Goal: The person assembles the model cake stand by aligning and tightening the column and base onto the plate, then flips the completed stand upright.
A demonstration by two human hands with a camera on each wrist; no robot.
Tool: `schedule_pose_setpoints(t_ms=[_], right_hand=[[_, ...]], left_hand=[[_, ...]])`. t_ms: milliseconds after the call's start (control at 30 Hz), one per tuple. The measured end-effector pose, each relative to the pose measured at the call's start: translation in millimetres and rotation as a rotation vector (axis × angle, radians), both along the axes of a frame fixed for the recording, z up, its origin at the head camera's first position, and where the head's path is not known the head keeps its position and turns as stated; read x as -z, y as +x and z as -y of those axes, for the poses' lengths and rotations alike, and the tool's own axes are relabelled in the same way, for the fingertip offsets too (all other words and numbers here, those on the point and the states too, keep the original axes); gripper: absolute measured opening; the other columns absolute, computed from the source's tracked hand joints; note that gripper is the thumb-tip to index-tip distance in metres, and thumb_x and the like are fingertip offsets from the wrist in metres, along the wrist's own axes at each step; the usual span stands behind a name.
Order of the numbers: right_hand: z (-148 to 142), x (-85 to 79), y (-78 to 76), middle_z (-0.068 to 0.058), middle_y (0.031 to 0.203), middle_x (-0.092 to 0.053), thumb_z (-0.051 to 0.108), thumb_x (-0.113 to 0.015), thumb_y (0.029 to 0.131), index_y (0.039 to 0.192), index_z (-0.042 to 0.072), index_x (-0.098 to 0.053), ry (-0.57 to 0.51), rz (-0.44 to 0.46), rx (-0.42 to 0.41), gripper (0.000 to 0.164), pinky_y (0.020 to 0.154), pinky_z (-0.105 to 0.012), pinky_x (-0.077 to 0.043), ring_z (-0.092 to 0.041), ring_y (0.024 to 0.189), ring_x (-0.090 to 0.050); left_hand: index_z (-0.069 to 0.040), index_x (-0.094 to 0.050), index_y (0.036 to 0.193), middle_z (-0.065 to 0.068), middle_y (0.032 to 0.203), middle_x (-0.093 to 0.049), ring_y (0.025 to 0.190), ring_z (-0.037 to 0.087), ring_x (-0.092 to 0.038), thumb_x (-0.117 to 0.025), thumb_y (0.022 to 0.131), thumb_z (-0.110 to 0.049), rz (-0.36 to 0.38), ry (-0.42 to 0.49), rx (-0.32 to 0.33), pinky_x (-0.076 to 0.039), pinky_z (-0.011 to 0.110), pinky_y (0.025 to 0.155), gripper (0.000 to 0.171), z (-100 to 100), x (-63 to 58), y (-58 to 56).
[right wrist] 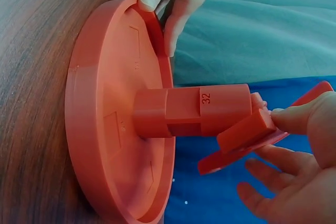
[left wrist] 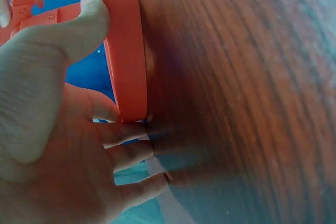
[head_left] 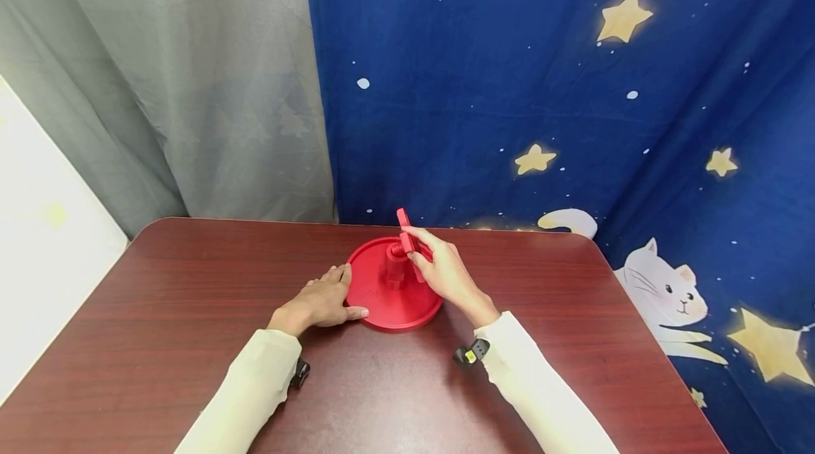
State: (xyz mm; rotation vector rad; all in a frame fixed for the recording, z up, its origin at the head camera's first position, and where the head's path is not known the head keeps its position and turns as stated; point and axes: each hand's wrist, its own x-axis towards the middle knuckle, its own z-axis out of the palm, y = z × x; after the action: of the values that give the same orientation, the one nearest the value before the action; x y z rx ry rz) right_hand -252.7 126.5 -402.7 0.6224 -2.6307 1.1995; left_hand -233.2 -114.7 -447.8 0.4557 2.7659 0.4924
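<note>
A round red plastic base (head_left: 395, 312) with a raised rim lies on the table. From its middle rises a red post (right wrist: 184, 111) marked 32. At the top of the post is a tilted red piece, a flat bar with a block (right wrist: 245, 131) on it. My right hand (head_left: 447, 276) pinches this piece between thumb and fingers. At the left edge of the base, my left hand (head_left: 321, 300) rests with fingers extended and spread, their tips at the table. Its thumb presses on the rim (left wrist: 125, 56).
The dark red wood-grain table (head_left: 210, 284) spreads around the base. Behind it hang a grey curtain (head_left: 242, 100) and a blue curtain (head_left: 446, 86) with stars and a white cat. Small black cameras (head_left: 471, 353) sit at both wrists.
</note>
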Motion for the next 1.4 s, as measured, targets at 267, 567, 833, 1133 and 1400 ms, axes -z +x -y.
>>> schedule_pose_setpoints(t_ms=[267, 567, 833, 1133, 1400], right_hand=[[-0.9, -0.2, -1.9, -0.016, 0.135, -0.062, -0.007, -0.066, 0.089, 0.138, 0.005, -0.049, -0.014, 0.012, -0.015, 0.054, 0.102, -0.045, -0.049, -0.031, 0.124, -0.06], [-1.2, -8.1, -5.9, -0.014, 0.127, -0.061, -0.008, -0.071, 0.084, 0.13, 0.008, -0.062, 0.115, -0.09, -0.06, 0.05, 0.094, -0.041, -0.055, -0.03, 0.118, -0.056], [-5.0, -12.3, -11.6, -0.012, 0.128, -0.063, -0.01, -0.07, 0.083, 0.128, 0.008, -0.064, 0.176, -0.155, -0.139, 0.049, 0.102, -0.043, -0.05, -0.03, 0.125, -0.054], [-5.6, -20.9, -15.5, -0.009, 0.131, -0.063, -0.012, -0.066, 0.083, 0.131, 0.011, -0.064, 0.295, -0.186, -0.233, 0.053, 0.107, -0.049, -0.042, -0.028, 0.126, -0.052], [-0.8, -23.3, -18.3, -0.004, 0.134, -0.063, -0.01, -0.064, 0.085, 0.131, 0.013, -0.066, 0.412, -0.23, -0.286, 0.051, 0.103, -0.045, -0.043, -0.023, 0.126, -0.052]], left_hand=[[0.009, -0.024, 0.153, 0.026, 0.158, -0.026, 0.146, 0.046, -0.024, -0.069, 0.088, -0.049, 0.001, 0.003, -0.003, -0.025, 0.066, 0.113, 0.098, -0.1, 1.0, 0.8], [0.009, -0.024, 0.152, 0.026, 0.157, -0.028, 0.146, 0.046, -0.025, -0.069, 0.088, -0.049, -0.012, 0.001, -0.002, -0.026, 0.065, 0.113, 0.098, 0.5, 0.9, 0.4], [0.008, -0.024, 0.153, 0.026, 0.158, -0.028, 0.146, 0.046, -0.025, -0.069, 0.088, -0.051, -0.007, 0.0, -0.005, -0.026, 0.065, 0.114, 0.098, 0.7, 2.3, 0.1], [0.009, -0.024, 0.153, 0.027, 0.158, -0.027, 0.146, 0.045, -0.025, -0.068, 0.089, -0.052, -0.009, -0.007, -0.004, -0.026, 0.064, 0.114, 0.098, 0.4, 3.4, -0.1], [0.008, -0.023, 0.153, 0.027, 0.158, -0.026, 0.146, 0.046, -0.025, -0.068, 0.088, -0.051, 0.003, -0.009, -0.009, -0.026, 0.066, 0.113, 0.099, -0.1, 2.7, -1.3]])
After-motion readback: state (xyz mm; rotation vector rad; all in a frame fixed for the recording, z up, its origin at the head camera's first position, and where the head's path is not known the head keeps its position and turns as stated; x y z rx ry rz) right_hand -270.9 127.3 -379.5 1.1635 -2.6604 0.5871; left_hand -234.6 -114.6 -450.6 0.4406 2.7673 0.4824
